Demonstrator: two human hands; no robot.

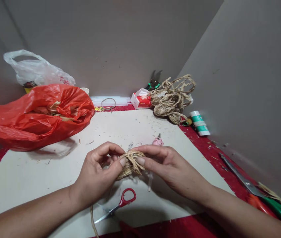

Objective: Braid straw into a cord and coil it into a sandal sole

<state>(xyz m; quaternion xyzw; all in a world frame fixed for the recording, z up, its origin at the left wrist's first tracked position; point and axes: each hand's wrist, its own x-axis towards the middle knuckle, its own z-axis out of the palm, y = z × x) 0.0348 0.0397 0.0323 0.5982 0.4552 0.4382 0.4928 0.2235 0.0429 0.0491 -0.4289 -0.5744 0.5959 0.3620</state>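
Note:
A small piece of braided straw cord (129, 168) is held up over the white board, pinched from both sides. My left hand (99, 170) is closed on its left end, the thumb pressed on the near face. On the other side my right hand (166, 162) grips its upper right edge between thumb and fingers. A loose strand of cord (93, 219) hangs below my left wrist. Red-handled scissors (127, 197) lie on the board just below the braid. Behind my right hand is a pink tool (158, 141) with a dark tip, mostly hidden; a clear stick (150, 182) shows below the fingers.
On the left sits a red plastic bag (41, 129) holding straw, with a white bag (41, 71) behind. At the back are clear sticks (120, 100), a tissue box (141, 100), pruning shears (154, 80) and bundled cord (171, 99). A thread spool (200, 123) and large shears (246, 183) lie right.

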